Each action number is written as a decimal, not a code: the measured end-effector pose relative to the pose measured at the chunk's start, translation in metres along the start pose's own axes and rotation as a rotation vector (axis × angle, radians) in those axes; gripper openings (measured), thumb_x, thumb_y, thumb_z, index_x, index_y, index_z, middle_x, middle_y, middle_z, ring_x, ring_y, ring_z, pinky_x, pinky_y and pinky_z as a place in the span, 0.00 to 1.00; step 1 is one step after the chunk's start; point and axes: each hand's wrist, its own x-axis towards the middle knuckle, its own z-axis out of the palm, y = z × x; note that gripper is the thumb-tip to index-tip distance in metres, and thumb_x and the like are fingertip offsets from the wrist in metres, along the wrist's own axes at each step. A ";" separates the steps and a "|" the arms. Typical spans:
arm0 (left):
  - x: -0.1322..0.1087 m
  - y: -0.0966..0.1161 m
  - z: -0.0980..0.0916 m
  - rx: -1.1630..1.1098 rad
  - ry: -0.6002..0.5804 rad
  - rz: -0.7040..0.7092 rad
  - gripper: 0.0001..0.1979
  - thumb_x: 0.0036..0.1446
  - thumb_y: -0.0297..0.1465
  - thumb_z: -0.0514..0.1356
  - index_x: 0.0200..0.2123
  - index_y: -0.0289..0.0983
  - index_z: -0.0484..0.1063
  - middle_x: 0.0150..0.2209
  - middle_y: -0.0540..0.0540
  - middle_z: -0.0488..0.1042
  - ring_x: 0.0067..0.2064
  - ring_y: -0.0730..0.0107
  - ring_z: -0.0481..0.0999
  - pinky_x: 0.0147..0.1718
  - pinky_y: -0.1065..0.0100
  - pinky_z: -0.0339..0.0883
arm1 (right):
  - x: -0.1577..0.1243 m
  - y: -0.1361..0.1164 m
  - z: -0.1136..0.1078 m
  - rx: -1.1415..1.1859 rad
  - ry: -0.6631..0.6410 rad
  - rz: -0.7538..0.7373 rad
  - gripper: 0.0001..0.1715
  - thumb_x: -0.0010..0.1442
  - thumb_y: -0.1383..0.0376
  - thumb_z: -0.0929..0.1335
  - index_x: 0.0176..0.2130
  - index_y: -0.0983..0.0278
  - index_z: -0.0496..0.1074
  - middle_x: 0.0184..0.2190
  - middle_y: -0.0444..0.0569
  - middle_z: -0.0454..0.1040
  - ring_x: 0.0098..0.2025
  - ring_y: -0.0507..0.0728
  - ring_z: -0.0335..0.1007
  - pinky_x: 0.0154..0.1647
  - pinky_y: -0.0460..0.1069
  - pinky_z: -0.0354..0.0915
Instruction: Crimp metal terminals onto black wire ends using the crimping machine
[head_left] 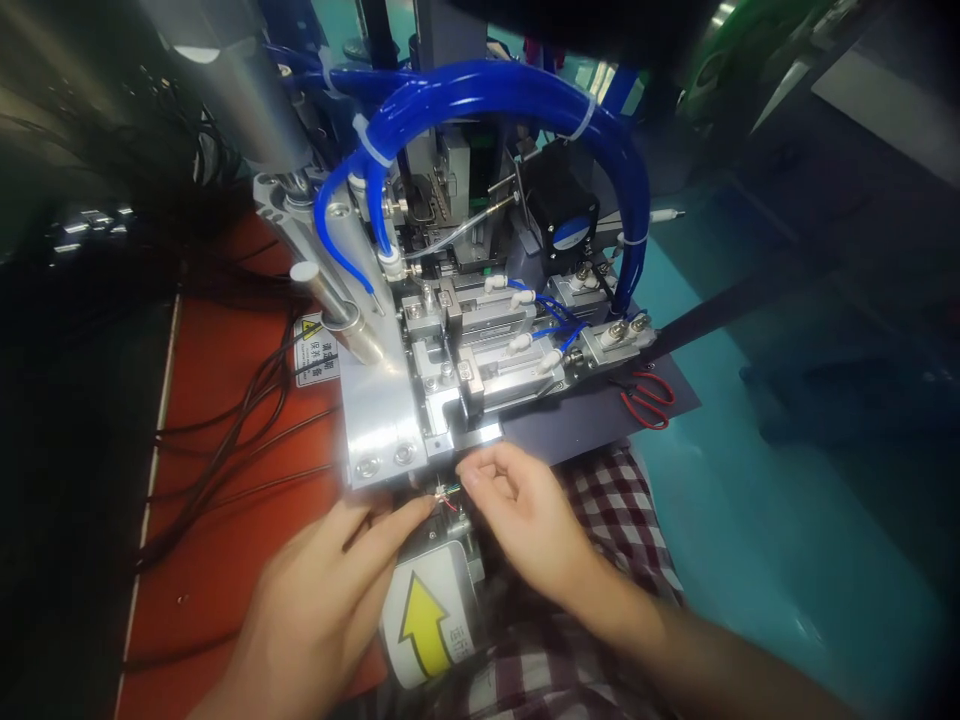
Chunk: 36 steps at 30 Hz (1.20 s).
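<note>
A small white connector (440, 493) with thin coloured wires (451, 490), red and greenish among them, lies at the front of the metal machine (382, 400). My left hand (322, 570) comes in from the lower left, and its thumb and fingertip close on the connector. Opposite it, my right hand (525, 495) is closed in a pinch right beside the wires. What sits between the right fingertips is too small to make out. Just under both hands is a metal part of the machine, partly hidden by the left fingers.
Thick blue air hoses (510, 85) arch over the machine's cylinders. Red-handled snips (649, 400) lie on the dark plate at the right. Black cables (247, 420) cross the orange surface on the left. A yellow arrow label (426, 625) is on the white part below.
</note>
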 end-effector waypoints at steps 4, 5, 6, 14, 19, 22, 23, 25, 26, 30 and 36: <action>0.002 0.000 -0.002 0.001 -0.005 -0.007 0.16 0.67 0.29 0.52 0.55 0.46 0.72 0.42 0.47 0.72 0.35 0.73 0.75 0.33 0.74 0.68 | 0.001 0.003 0.001 -0.020 -0.029 -0.003 0.11 0.62 0.61 0.65 0.33 0.65 0.73 0.26 0.45 0.71 0.30 0.53 0.67 0.31 0.47 0.63; 0.003 0.000 -0.003 0.004 -0.009 -0.002 0.16 0.67 0.28 0.52 0.54 0.46 0.72 0.42 0.47 0.72 0.36 0.73 0.76 0.33 0.74 0.68 | 0.001 0.005 0.001 -0.011 -0.033 0.013 0.11 0.62 0.61 0.66 0.32 0.65 0.73 0.26 0.44 0.71 0.30 0.53 0.67 0.31 0.47 0.63; 0.003 0.000 -0.004 0.007 -0.016 0.003 0.16 0.67 0.28 0.53 0.54 0.46 0.72 0.43 0.47 0.73 0.37 0.73 0.76 0.34 0.74 0.69 | 0.002 0.005 0.000 0.004 -0.041 0.030 0.10 0.62 0.62 0.66 0.32 0.65 0.73 0.25 0.44 0.70 0.30 0.53 0.66 0.30 0.47 0.62; 0.002 0.000 -0.005 -0.036 -0.029 -0.040 0.15 0.69 0.35 0.51 0.55 0.47 0.72 0.43 0.48 0.73 0.39 0.75 0.77 0.37 0.79 0.69 | 0.004 0.004 0.001 0.165 -0.127 0.205 0.08 0.59 0.63 0.67 0.29 0.65 0.69 0.20 0.39 0.62 0.22 0.49 0.55 0.23 0.45 0.53; 0.002 -0.001 -0.005 -0.014 -0.025 -0.030 0.15 0.69 0.36 0.51 0.55 0.47 0.72 0.44 0.48 0.73 0.40 0.75 0.78 0.38 0.79 0.68 | 0.002 0.002 0.000 -0.023 -0.081 0.006 0.11 0.63 0.63 0.65 0.30 0.65 0.70 0.22 0.40 0.64 0.23 0.49 0.57 0.24 0.45 0.54; 0.002 0.000 -0.005 -0.017 -0.033 -0.036 0.15 0.69 0.36 0.51 0.55 0.47 0.72 0.43 0.49 0.73 0.39 0.76 0.77 0.36 0.79 0.68 | 0.001 -0.001 0.003 -0.146 -0.070 -0.067 0.13 0.65 0.62 0.64 0.30 0.64 0.70 0.20 0.39 0.61 0.23 0.50 0.56 0.24 0.46 0.53; 0.002 0.000 -0.005 -0.019 -0.037 -0.040 0.15 0.69 0.36 0.51 0.55 0.47 0.72 0.43 0.49 0.73 0.39 0.76 0.77 0.36 0.80 0.68 | 0.001 -0.001 0.005 -0.153 -0.061 -0.065 0.12 0.64 0.62 0.64 0.31 0.64 0.71 0.19 0.39 0.60 0.23 0.50 0.56 0.24 0.45 0.52; 0.002 0.001 -0.004 -0.015 -0.039 -0.044 0.15 0.69 0.34 0.51 0.55 0.48 0.71 0.43 0.49 0.72 0.39 0.77 0.77 0.37 0.79 0.68 | 0.001 0.000 0.010 -0.118 -0.025 -0.050 0.08 0.62 0.62 0.67 0.32 0.63 0.71 0.18 0.38 0.61 0.22 0.49 0.57 0.23 0.45 0.53; 0.002 0.001 -0.004 -0.010 -0.035 -0.042 0.15 0.69 0.33 0.51 0.55 0.48 0.71 0.43 0.49 0.72 0.39 0.77 0.76 0.38 0.79 0.68 | 0.001 0.002 0.013 -0.092 -0.005 -0.042 0.07 0.61 0.62 0.68 0.32 0.63 0.71 0.18 0.37 0.61 0.21 0.49 0.58 0.23 0.45 0.53; 0.002 -0.002 -0.003 0.011 -0.022 0.008 0.16 0.68 0.30 0.51 0.55 0.46 0.70 0.45 0.48 0.71 0.41 0.76 0.76 0.38 0.79 0.68 | -0.002 0.006 0.018 -0.081 0.023 -0.087 0.07 0.60 0.65 0.67 0.30 0.63 0.69 0.17 0.36 0.60 0.20 0.48 0.56 0.22 0.45 0.52; 0.004 -0.006 -0.007 0.052 -0.093 0.064 0.16 0.67 0.29 0.53 0.56 0.44 0.69 0.47 0.46 0.70 0.41 0.76 0.76 0.38 0.79 0.69 | -0.004 0.004 0.010 -0.089 0.043 -0.131 0.07 0.60 0.66 0.66 0.29 0.64 0.69 0.18 0.38 0.61 0.22 0.49 0.56 0.24 0.46 0.53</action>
